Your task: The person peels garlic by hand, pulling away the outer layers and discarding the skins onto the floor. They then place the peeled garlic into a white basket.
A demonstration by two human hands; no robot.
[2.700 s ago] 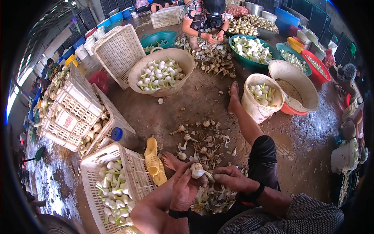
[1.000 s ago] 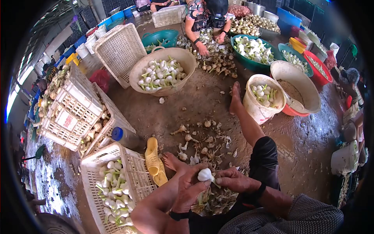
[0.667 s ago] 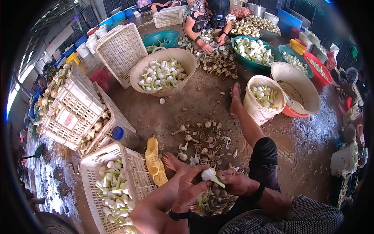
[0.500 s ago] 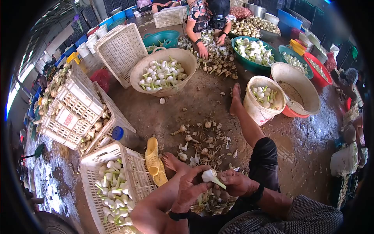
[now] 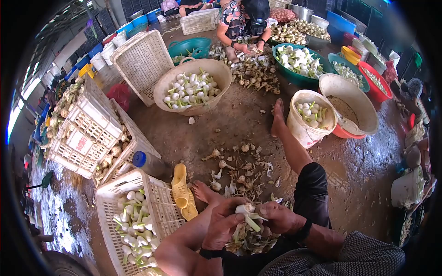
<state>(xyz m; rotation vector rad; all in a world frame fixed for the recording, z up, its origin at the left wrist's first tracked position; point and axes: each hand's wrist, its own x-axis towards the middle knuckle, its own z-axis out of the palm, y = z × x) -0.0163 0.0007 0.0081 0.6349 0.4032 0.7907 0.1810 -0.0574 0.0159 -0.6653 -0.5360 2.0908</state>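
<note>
Between my hands, low in the head view, is a white garlic bulb (image 5: 245, 209) with a pale green stem and a strip of skin hanging from it. My left hand (image 5: 224, 223) wraps its fingers round the bulb from the left. From the right, my right hand (image 5: 282, 217) pinches at the stem and skin. Loose peels and stems (image 5: 248, 237) lie below my hands. A white crate (image 5: 159, 200) to the left holds peeled bulbs with green stems.
Yellow sandals (image 5: 180, 188) and a blue-capped bottle (image 5: 146, 161) stand beside the crate. Ahead are a beige basin (image 5: 221, 76) and a white bucket (image 5: 304, 133), both holding bulbs. Another person (image 5: 239, 20) crouches beyond, over a garlic pile. Stacked crates (image 5: 87, 133) stand left.
The bulb has turned in my fingers, and a strip of skin now hangs apart from it. The person opposite has raised their hands from the pile and brought them together.
</note>
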